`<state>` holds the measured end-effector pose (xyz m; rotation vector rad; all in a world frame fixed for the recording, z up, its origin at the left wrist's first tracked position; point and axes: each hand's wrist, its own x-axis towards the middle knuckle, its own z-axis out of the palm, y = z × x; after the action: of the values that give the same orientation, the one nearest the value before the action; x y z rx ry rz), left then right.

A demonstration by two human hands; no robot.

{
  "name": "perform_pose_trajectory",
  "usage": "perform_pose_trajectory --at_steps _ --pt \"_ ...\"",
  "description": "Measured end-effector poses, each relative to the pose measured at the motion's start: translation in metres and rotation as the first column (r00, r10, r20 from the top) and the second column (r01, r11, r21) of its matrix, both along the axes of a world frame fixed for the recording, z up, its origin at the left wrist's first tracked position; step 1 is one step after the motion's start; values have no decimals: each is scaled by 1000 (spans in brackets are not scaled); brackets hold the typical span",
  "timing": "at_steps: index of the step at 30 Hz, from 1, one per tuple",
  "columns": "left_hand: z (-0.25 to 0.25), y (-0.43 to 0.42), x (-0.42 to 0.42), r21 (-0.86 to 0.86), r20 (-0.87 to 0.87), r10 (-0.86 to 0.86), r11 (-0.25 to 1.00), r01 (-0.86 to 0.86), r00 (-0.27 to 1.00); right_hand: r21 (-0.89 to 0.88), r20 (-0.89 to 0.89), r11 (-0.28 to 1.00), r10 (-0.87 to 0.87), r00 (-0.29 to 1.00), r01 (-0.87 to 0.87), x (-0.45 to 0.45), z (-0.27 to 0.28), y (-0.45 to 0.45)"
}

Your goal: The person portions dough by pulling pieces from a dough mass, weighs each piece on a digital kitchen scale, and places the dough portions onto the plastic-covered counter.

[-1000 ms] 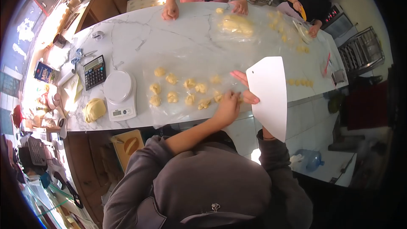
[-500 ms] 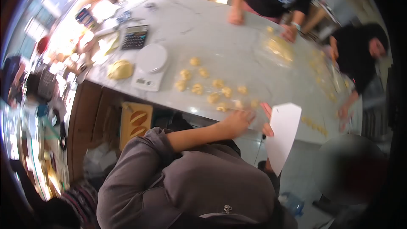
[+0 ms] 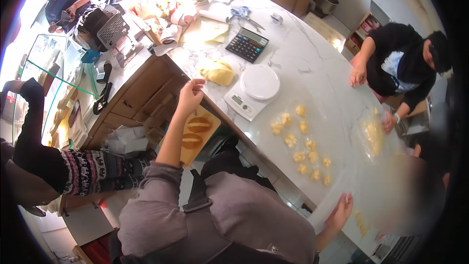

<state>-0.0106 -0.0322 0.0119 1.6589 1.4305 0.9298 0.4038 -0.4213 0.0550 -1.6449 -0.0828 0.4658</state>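
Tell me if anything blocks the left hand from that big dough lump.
Nothing visible stands between the left hand and the big dough lump. The white scale sits beside the lump, off that path.

Kitchen scale (image 3: pixel 260 82) between calculator (image 3: pixel 246 45) and dough pieces (image 3: pixel 300 157) on the table (image 3: pixel 312 54).
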Motion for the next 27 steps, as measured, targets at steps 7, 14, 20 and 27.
perform_pose_trajectory --at_steps 7,14,20,27 --pt "-9 115 -37 -9 -331 -357 927 375 874 8 -29 740 673 739 -673 -57 69 235" --pt "-27 160 -43 -18 -417 -532 815 579 736 -368 373 458 870 323 -809 -221 40 455" --pt "-33 158 -53 122 -379 -458 836 534 804 -640 223 302 953 206 -707 -274 11 508" --pt "-22 157 -64 141 -319 -473 833 535 821 -859 92 115 993 71 -498 -315 24 515"
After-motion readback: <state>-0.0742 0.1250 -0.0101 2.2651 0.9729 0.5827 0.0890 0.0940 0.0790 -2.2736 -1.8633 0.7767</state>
